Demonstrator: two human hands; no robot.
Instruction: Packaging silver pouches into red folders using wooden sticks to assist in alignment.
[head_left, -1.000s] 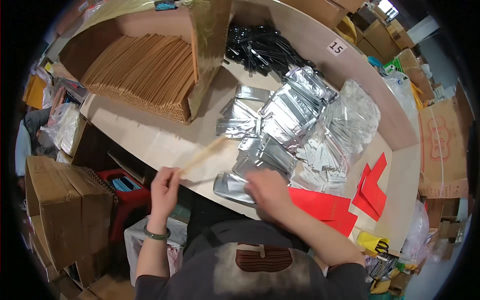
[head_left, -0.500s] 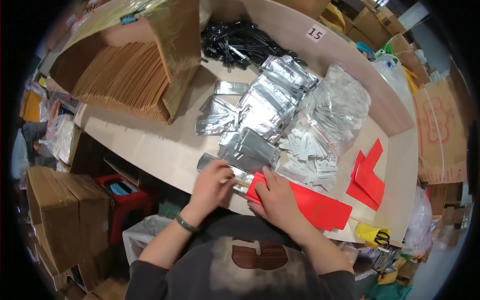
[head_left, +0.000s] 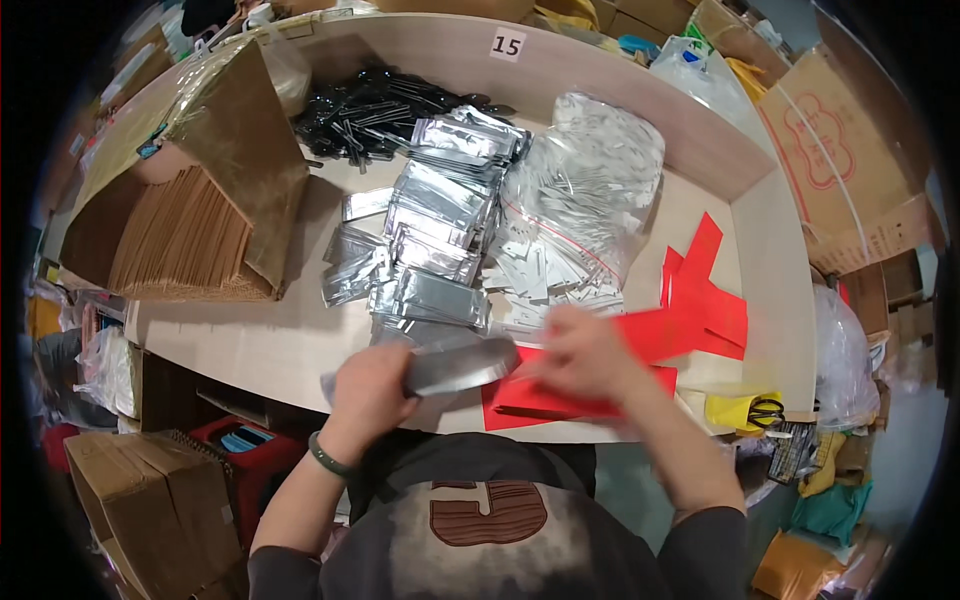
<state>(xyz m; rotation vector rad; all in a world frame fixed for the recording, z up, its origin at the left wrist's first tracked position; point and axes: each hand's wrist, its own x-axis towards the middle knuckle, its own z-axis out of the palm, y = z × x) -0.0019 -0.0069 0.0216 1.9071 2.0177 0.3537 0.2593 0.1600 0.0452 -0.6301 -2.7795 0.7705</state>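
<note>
Silver foil pouch sits at the near edge of the tabletop, held flat and roughly level, just above the edge. Left hand is wrapped around its left end, fingers curled under, thumb on top. Right hand is at the pouch's right end, over the red envelope; it's motion-blurred, so can't tell if it's pinching the pouch or the envelope.

Red envelope lies flat on the near edge, right of centre. More red envelopes stacked just beyond it to the right. Pile of silver pouches directly far of the held one, mid-tabletop. Clear bag of small silver packets right of that pile, touching it. Black items heaped at far left-centre. Open box of brown envelopes on the left. Scissors on a yellow thing at near right.
</note>
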